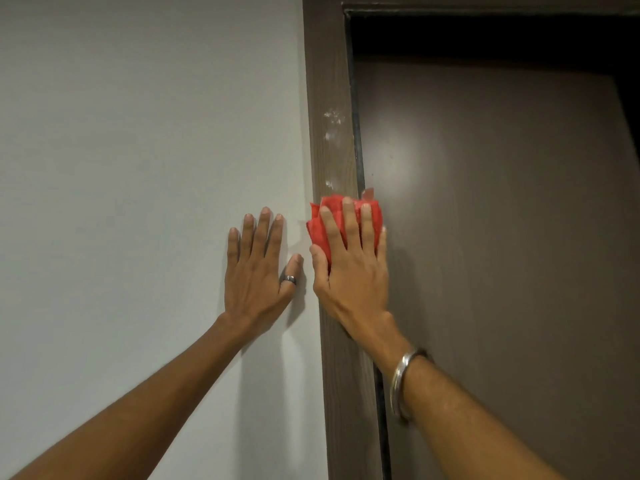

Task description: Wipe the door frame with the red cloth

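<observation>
The brown wooden door frame [329, 98] runs top to bottom through the middle of the view. My right hand [349, 268] presses the crumpled red cloth [317, 230] flat against the frame at mid-height, fingers spread over it. White smudges [332, 117] mark the frame above the cloth. Just to the left of the frame, my left hand [258, 268] lies flat on the wall with its fingers apart and nothing in it.
The pale grey wall [138, 168] fills the left half. A dark brown door [502, 237] stands closed to the right of the frame, with the frame's top bar [485, 3] along the upper edge.
</observation>
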Demonstrator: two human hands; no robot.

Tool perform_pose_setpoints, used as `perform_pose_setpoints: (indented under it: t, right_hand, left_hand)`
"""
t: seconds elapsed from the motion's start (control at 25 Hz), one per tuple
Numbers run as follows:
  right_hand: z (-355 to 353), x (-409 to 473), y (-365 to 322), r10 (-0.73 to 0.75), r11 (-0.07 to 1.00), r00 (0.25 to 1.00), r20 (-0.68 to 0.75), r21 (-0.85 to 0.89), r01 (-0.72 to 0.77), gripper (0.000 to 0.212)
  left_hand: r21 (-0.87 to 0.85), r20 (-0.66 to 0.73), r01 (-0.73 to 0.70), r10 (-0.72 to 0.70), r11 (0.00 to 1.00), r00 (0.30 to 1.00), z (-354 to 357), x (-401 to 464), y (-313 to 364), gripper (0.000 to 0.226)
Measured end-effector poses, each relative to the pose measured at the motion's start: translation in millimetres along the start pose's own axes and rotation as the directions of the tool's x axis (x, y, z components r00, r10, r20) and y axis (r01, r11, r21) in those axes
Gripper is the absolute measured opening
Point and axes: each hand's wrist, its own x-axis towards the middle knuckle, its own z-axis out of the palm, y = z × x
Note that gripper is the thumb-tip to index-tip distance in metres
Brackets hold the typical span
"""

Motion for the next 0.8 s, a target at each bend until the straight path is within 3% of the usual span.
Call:
perform_pose_setpoints:
  t: [0.16,0.36,0.44,0.6,0.8]
  right_hand:
    - [8,-26,4,-0.007,1.0,0.999,-0.035,-0.016,0.006,0.068]
    - [-14,62,2,-0.069,0.998,0.997,0.041,0.008,0.068,0.067]
    - [-1,97,14,-0.067,0.998,0.998,-0.017,0.01,0.067,0.067]
    - [8,64,-2,-0.022,1.0,0.989,-0.144,0.004,0.023,0.065]
    - [-5,145,2,-0.11,0.994,0.99,-0.09,-0.014,0.109,0.062]
  left_hand:
    - [-0.02,-0.004,-0.005,0.005,1.0,1.0,-1,-2,-2,0.077]
    - [-0.023,0.004,0.005,-0.005,1.0,1.0,-9,26,-5,0.077]
    - [-0.017,-0.043,0.052,-0.053,0.999,0.998,3,67,2,0.078]
    - [0.005,-0.04,0.066,-0.065,0.998,0.997,-8,96,-6,0.079]
    - [0.016,-0.046,0.074,-0.073,0.997,0.996,-13,128,-22,0.077]
